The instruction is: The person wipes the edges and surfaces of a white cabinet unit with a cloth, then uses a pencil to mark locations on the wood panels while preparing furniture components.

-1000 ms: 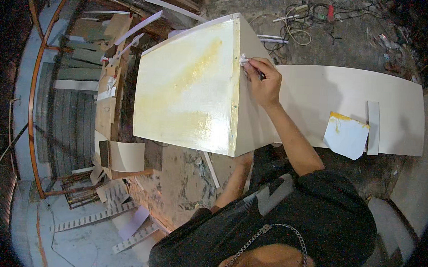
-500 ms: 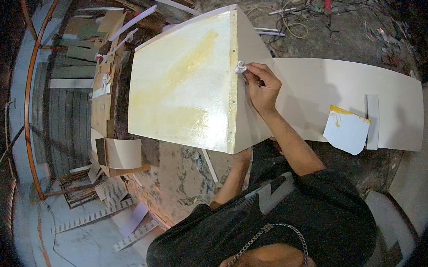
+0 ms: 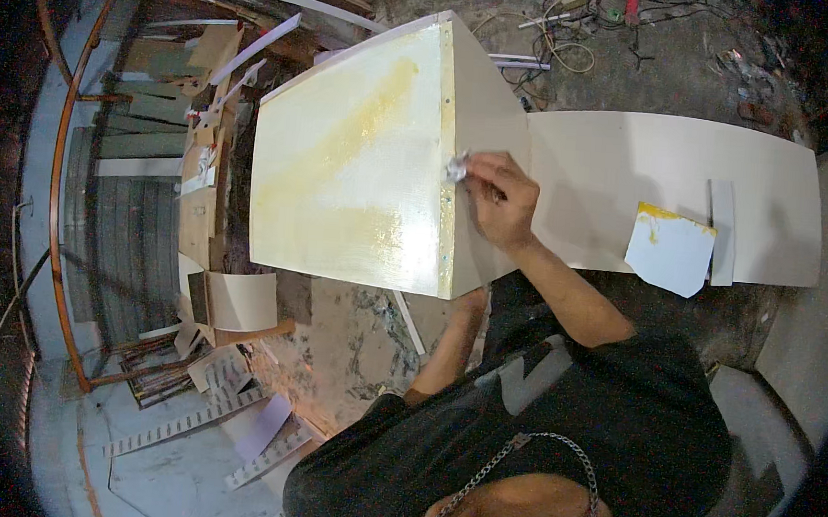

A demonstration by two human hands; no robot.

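My right hand (image 3: pixel 503 199) pinches a small crumpled white wad (image 3: pixel 456 169), cloth or paper, against the yellow-coated edge strip of a white box-like piece. The wide panel (image 3: pixel 342 186) on its left is glossy, with yellowish streaks of a wet-looking coating. Small dark spots dot the edge strip, some below the wad. At the near corner, my left hand (image 3: pixel 471 303) goes behind the piece's lower edge; its fingers are hidden.
A long white board (image 3: pixel 594 156) extends to the right, carrying a pale card (image 3: pixel 669 249) with a yellow-smeared edge and a narrow white strip (image 3: pixel 720 232). Cables (image 3: pixel 569 39) lie on the floor at the far side. Scrap boards (image 3: pixel 206 148) are stacked at left beside an orange-brown metal frame (image 3: pixel 58 205).
My right hand has moved the white wad down the edge strip, nearer to me. The left hand stays at the near corner.
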